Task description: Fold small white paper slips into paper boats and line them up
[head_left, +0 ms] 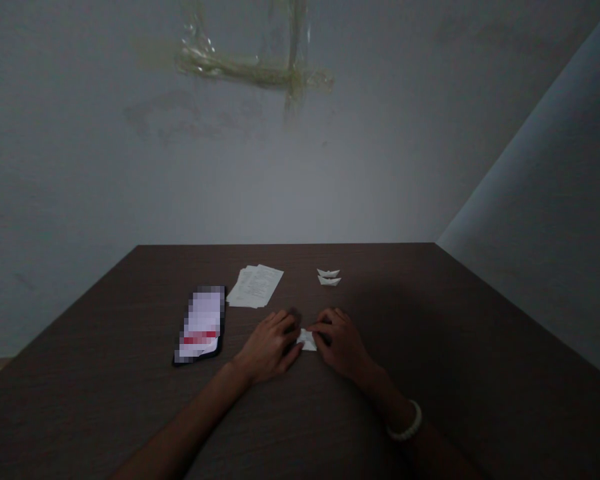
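A small piece of white paper (307,341) lies on the brown table between my two hands. My left hand (274,345) curls over its left edge, fingers bent and thumb against the paper. From the other side my right hand (341,341) pinches the right edge, with index finger and thumb on it. Part of the paper is hidden under the fingers. Beyond my right hand sit two small folded paper boats (329,277), one close behind the other.
Several loose printed sheets (256,287) are stacked beyond my left hand. A phone (200,325) with a lit, blurred screen lies to the left. The table (105,333) meets a grey wall (300,193) with yellowed tape at its back edge; another wall rises on the right.
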